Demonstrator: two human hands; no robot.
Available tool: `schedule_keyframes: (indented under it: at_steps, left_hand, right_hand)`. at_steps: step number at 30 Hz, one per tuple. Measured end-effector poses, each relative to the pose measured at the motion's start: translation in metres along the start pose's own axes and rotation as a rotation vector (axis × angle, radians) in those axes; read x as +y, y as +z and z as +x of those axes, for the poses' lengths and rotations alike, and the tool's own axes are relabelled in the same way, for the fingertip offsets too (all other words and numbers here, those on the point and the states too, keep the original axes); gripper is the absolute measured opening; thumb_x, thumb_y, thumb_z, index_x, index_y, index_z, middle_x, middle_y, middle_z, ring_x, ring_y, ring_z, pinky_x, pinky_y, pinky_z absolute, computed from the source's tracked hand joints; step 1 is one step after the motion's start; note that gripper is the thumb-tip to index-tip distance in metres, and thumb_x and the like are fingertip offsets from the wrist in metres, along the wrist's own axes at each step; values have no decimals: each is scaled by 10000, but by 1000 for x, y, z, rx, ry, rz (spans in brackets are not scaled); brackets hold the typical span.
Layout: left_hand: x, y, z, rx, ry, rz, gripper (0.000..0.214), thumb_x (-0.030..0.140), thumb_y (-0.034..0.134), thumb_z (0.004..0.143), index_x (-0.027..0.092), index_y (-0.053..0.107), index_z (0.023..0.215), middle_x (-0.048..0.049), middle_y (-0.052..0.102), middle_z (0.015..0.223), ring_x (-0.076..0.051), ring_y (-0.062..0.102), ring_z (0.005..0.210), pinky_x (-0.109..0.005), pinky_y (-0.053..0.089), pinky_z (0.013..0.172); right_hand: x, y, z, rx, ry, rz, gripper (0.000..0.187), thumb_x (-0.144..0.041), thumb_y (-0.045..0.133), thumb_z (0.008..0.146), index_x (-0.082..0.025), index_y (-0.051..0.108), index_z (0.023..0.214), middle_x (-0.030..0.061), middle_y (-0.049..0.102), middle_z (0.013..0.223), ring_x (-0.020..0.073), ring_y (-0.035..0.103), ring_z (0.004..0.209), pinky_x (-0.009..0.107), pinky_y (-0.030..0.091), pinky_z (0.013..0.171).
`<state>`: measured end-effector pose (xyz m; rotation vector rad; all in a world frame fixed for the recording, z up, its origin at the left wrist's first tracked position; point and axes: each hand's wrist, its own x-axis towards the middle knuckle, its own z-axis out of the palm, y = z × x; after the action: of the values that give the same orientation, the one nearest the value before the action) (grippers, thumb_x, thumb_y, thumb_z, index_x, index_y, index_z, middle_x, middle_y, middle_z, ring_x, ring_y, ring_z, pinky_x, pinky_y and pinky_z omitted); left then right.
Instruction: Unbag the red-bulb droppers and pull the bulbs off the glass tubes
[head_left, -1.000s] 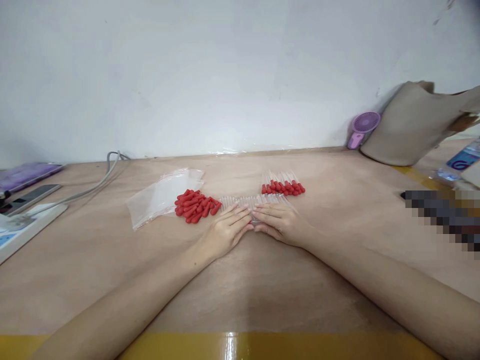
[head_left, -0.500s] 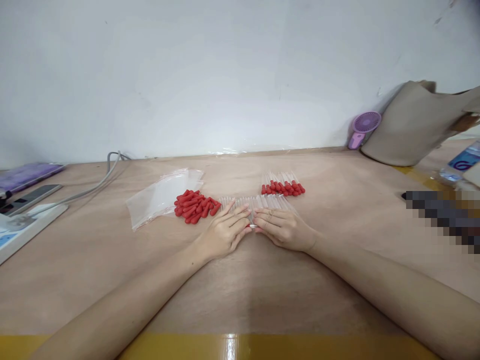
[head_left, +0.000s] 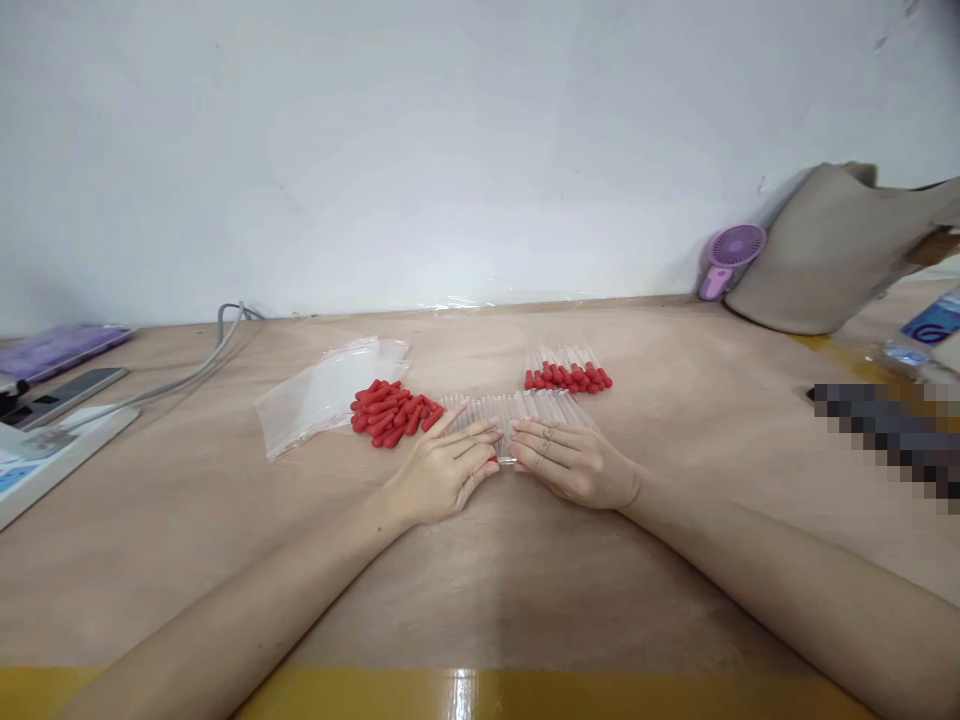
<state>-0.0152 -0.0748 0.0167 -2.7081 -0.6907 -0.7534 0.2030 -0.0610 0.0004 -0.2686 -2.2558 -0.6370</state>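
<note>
A row of clear glass tubes (head_left: 517, 405) lies side by side in the middle of the wooden table (head_left: 480, 570). My left hand (head_left: 442, 465) and my right hand (head_left: 574, 462) meet at the near edge of that row, fingertips pinching one clear tube (head_left: 508, 459) between them. A small red piece shows at my left fingertips. A heap of red rubber caps (head_left: 391, 410) lies just left of the row. Behind the row sits a bunch of tubes with red caps fitted (head_left: 568, 372).
A clear plastic bag (head_left: 326, 392) lies left of the caps. A power strip (head_left: 52, 450), a grey cable (head_left: 191, 370) and a phone (head_left: 64, 393) are at far left. A purple mini fan (head_left: 729, 255), a beige bag (head_left: 832, 250) and a bottle (head_left: 919, 335) stand at right.
Both hands have drawn back a little towards me from the row of tubes, and their fingers have curled from flat into a pinch on one tube.
</note>
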Motion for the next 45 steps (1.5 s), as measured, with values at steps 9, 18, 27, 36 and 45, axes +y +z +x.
schedule_keyframes:
  at_steps: [9,18,27,36,45]
  left_hand:
    - [2,-3,-2,8,29,17,146,203,431,889,137,561,885,-83,669,1032,-196,544,1107,-467,268,1082]
    - [-19,-15,-25,108,-158,123,145,202,422,883,170,564,880,-57,665,965,-202,587,998,-427,428,931]
    - [-49,-31,-27,215,-625,153,233,214,404,874,149,582,1010,-62,483,864,-157,535,789,-297,497,685]
    - [-51,-19,-22,70,-488,368,188,320,469,854,174,567,920,-59,607,808,-221,545,794,-350,424,674]
    - [-50,-16,-25,19,-368,488,226,386,478,848,200,606,834,-62,602,785,-221,519,783,-341,368,661]
  right_hand:
    - [-2,-4,0,19,-13,24,197,-137,555,822,-91,610,1006,102,677,981,200,568,1065,328,511,921]
    - [11,-9,-12,63,152,30,222,-126,558,810,-116,599,1028,79,673,918,184,596,959,328,510,853]
    - [14,11,-2,-105,598,-144,281,-201,416,864,-128,627,1034,51,570,672,172,487,683,310,359,639]
    - [14,18,6,-119,691,-101,183,-139,429,809,-144,607,846,57,601,707,173,510,679,295,342,645]
    - [5,21,7,-167,687,-50,181,-175,462,819,-128,621,892,79,612,774,191,535,775,311,374,712]
